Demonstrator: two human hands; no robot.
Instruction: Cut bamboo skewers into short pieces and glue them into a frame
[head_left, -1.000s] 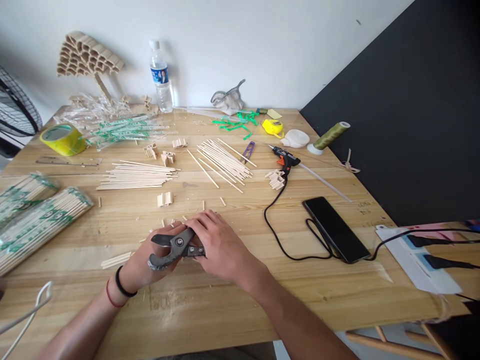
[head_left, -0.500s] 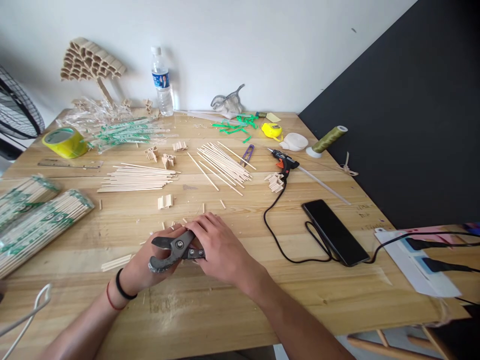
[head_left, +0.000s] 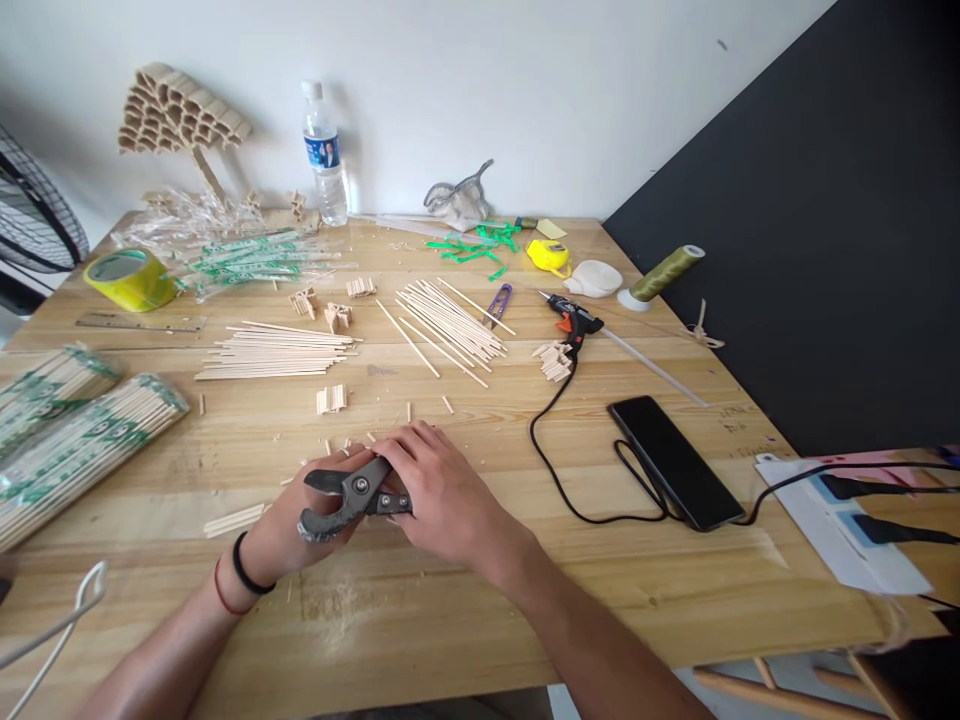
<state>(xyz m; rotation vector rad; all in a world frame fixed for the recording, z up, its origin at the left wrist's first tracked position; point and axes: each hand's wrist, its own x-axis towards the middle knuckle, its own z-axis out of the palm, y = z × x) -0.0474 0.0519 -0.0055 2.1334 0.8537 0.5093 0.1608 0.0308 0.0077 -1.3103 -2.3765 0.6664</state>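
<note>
My right hand (head_left: 446, 500) is closed around the handles of a pair of pruning shears (head_left: 360, 487), whose dark jaws point left and stand apart. Behind the shears, my left hand (head_left: 289, 510) is curled, with its fingertips close to those of my right hand. Whatever its fingers hold is hidden by the jaws. Short cut stick pieces (head_left: 347, 443) lie just beyond both hands. A small bundle of short sticks (head_left: 331, 399) sits farther off, and a few longer pieces (head_left: 234, 520) rest beside my left wrist.
Long wooden sticks lie in a left pile (head_left: 277, 352) and a middle pile (head_left: 450, 325). Bagged sticks (head_left: 90, 450) are at left. On the right are a glue gun (head_left: 574, 318), a phone (head_left: 675, 462) with its cable, and a power strip (head_left: 847, 540). A bottle (head_left: 324, 160) stands at the back.
The view has shifted very slightly. Both hands and the shears keep nearly the same position and pose.
</note>
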